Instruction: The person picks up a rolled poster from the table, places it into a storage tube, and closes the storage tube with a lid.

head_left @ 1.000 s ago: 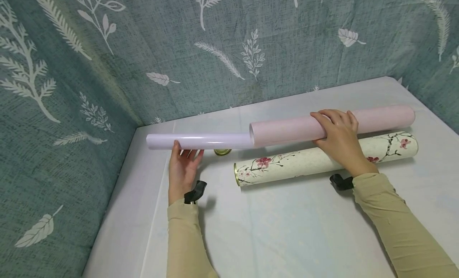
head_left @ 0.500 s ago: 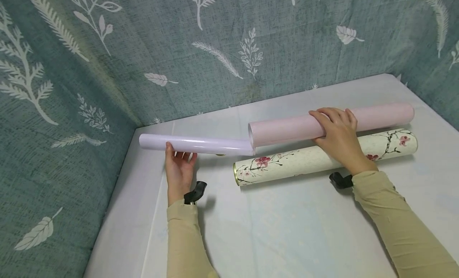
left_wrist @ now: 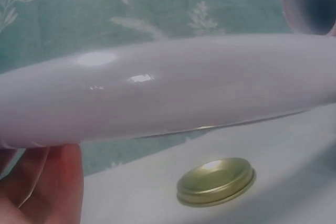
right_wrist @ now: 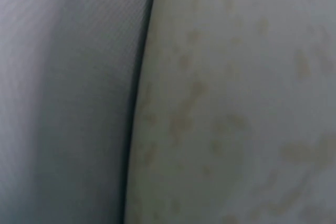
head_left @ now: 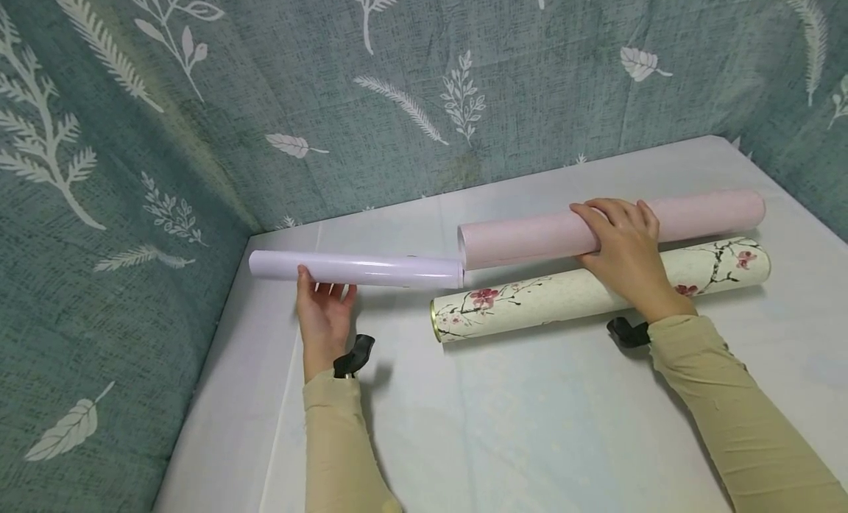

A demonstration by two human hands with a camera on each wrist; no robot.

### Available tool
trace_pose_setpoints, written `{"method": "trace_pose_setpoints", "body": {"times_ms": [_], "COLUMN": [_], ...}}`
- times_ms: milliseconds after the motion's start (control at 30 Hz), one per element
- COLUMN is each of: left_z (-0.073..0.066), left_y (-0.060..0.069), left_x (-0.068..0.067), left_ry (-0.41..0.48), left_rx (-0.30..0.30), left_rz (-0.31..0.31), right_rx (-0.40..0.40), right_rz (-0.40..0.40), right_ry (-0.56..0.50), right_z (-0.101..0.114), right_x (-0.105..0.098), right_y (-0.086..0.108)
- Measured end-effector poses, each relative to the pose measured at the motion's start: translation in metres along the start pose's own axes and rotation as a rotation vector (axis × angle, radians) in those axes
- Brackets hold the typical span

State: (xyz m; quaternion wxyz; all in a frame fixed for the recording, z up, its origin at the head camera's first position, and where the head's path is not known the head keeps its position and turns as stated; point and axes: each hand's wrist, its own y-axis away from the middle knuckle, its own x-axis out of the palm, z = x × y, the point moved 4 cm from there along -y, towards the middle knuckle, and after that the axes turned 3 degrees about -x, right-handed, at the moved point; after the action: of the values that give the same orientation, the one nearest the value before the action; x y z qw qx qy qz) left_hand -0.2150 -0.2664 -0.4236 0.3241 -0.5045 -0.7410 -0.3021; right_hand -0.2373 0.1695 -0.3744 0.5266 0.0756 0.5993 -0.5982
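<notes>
My left hand (head_left: pixel 324 318) holds a glossy lilac paper roll (head_left: pixel 371 269) near its left end, thumb in front and fingers beneath. The roll is raised above the table, its right end beside the pink tube's mouth. With my right hand (head_left: pixel 626 255) I grip the pink tube (head_left: pixel 530 241) from above. Its open end (left_wrist: pixel 311 3) shows hollow in the left wrist view. Just in front lies a cream tube (head_left: pixel 530 307) with red blossoms and a gold rim at its left end. Cream patterned surface (right_wrist: pixel 236 98) fills much of the right wrist view, close and blurred.
A round gold lid (left_wrist: pixel 215 182) lies on the table below the lilac roll, mostly hidden in the head view. White cloth covers the table (head_left: pixel 530 417). Green leaf-patterned fabric (head_left: pixel 371 130) hangs behind and at both sides.
My left hand has moved left with the lilac roll, whose right end now shows outside the pink tube's mouth. My right hand and both tubes have stayed nearly still.
</notes>
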Motion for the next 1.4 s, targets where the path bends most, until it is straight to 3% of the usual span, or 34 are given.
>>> {"method": "trace_pose_setpoints", "body": {"times_ms": [233,633,1100,1400], "left_z": [-0.003,-0.001,0.004,0.009], "left_y": [0.000,-0.001,-0.001,0.001], "left_x": [-0.010,-0.008,0.000,0.008], "left_ry": [0.078,0.118,0.063,0.015], "left_rx": [-0.023,-0.010,-0.020,-0.050], "left_rz": [-0.046,-0.070,-0.003,0.092], "right_rx": [-0.003,-0.001,-0.002,-0.005], "right_rz": [0.005,0.011,0.017,0.021], "right_ry": [-0.001,0.002,-0.005,-0.007], "right_z": [0.001,0.001,-0.001,-0.001], "right_x": [0.001,0.001,0.001,0.001], "right_y": [0.000,-0.001,0.000,-0.001]}}
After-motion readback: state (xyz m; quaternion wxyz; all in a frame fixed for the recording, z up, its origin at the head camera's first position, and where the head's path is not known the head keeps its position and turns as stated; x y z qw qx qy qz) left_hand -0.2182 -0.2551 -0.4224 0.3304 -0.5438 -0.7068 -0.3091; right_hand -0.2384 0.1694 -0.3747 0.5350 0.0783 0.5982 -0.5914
